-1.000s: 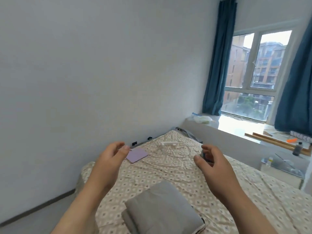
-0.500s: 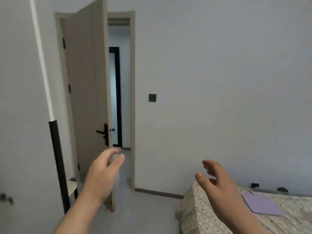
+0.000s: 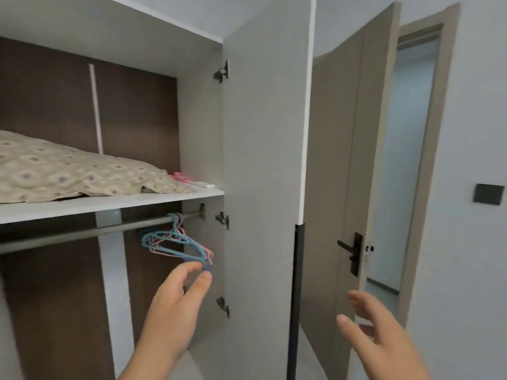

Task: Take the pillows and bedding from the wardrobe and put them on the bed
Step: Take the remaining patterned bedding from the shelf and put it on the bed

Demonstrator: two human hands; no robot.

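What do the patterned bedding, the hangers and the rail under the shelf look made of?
Bedding: soft printed cloth, matte; it creases and drapes.
Hangers: probably plastic or coated wire; thin, pastel blue and pink.
Rail: likely metal; a smooth grey tube.

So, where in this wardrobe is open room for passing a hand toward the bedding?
Above the bedding, under the wardrobe's top panel, the space is open. Under the rail, left of the hangers, is also open. Crowded: the shelf's right end, with pink and white items, and the rail's right end.
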